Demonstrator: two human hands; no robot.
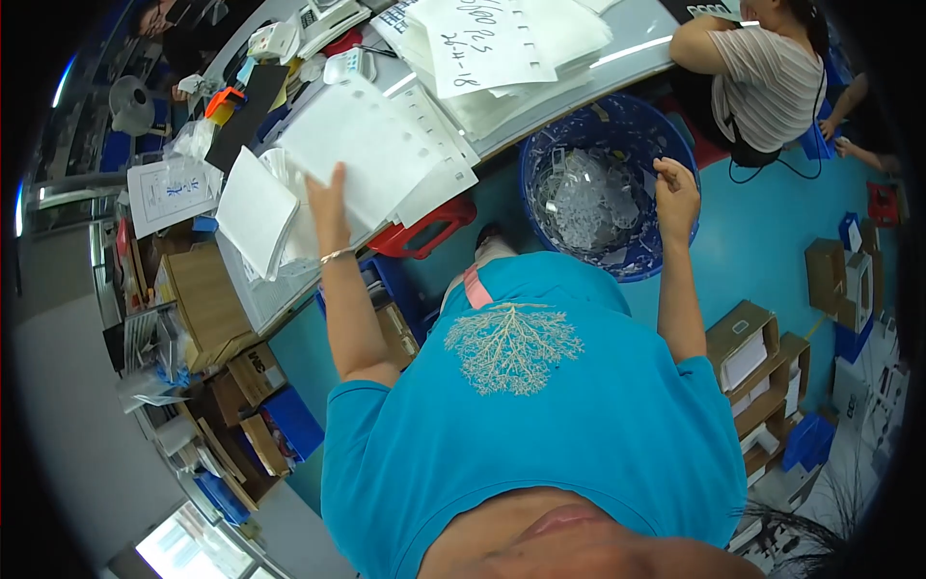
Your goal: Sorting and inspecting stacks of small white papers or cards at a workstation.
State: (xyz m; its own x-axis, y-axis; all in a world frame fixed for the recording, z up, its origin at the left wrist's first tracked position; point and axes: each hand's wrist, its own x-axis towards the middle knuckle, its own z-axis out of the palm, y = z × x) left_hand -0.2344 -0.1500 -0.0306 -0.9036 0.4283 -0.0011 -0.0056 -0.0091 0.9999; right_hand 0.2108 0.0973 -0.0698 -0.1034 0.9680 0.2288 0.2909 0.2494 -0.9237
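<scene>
My left hand [329, 214] is at the desk, fingers apart, touching the lower left part of a white sheet [338, 135] with small cutouts along its edge. Beside that hand on the left lies a stack of white sheets [257, 214]. Under the sheet's right side, more white sheets [446, 179] with cutouts stick out over the desk edge. Raised at the right rim of a blue bin [648, 262] is my right hand [677, 201], its fingers curled together; whatever they may hold is too small to make out. Clear plastic scraps [584, 198] fill the bin's bottom.
A large paper pile [492, 48] with handwriting lies on the far desk. A red stool [424, 230] stands under the desk edge. An orange tape dispenser [224, 104] sits at the left. Another person [767, 82] sits at upper right. Cardboard boxes [743, 347] stand on the right floor.
</scene>
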